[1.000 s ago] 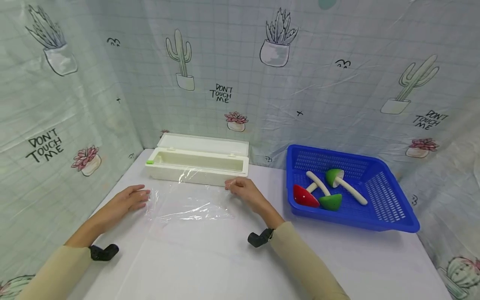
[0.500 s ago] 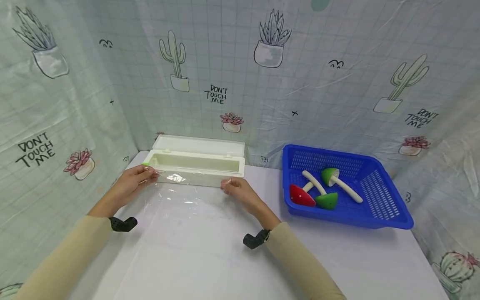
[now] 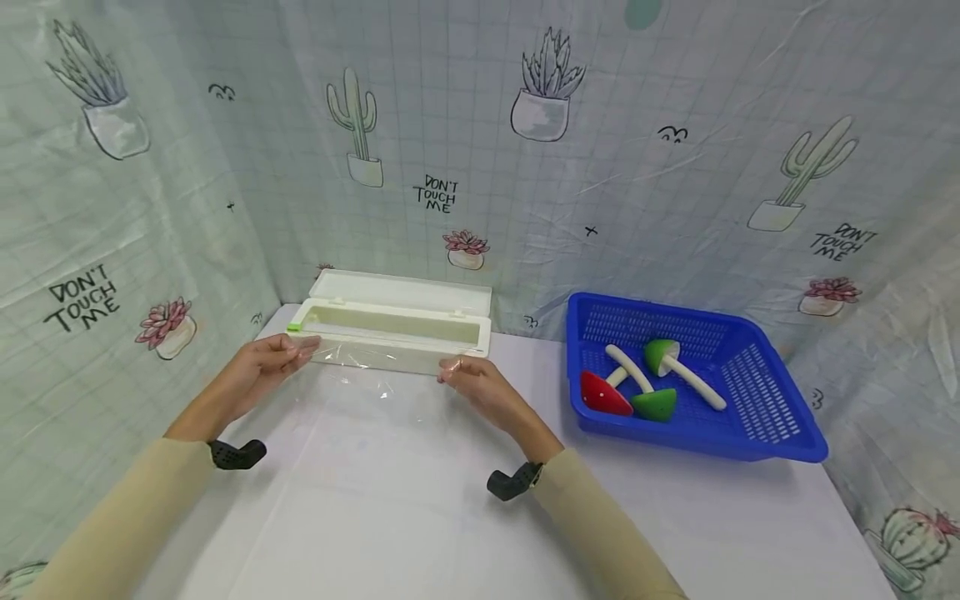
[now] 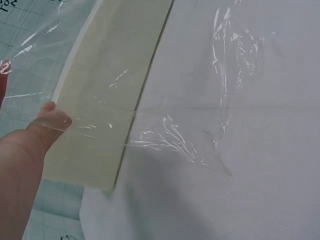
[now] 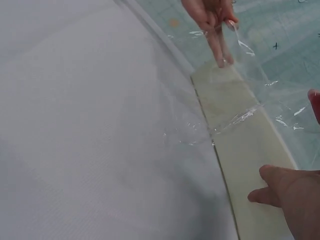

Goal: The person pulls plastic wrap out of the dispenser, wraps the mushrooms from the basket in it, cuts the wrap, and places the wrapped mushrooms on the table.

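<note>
A long white cling film box [image 3: 390, 360] with its lid raised stands at the back left of the table. Clear cling film [image 3: 367, 383] hangs in front of it, creased and shiny, and trails down over the tabletop. My left hand [image 3: 270, 365] pinches the film's left side between thumb and fingers, close to the box's front left corner. At the box's front right corner, my right hand [image 3: 480, 385] holds the film's other side with bent fingers. In the right wrist view the film [image 5: 245, 115] stretches between both hands, across the box's pale front wall [image 5: 245, 145].
A blue plastic basket [image 3: 765, 446] stands to the right, holding several toy mushrooms: a red-capped one [image 3: 603, 395] and green-capped ones [image 3: 654, 405]. A patterned curtain [image 3: 465, 117] closes off the back and sides. White cloth covers the table [image 3: 390, 517].
My left hand has moved from beside the film, fingers spread, up and right to the box's left corner, and now pinches the film. The film's left part is raised; my right hand has barely moved.
</note>
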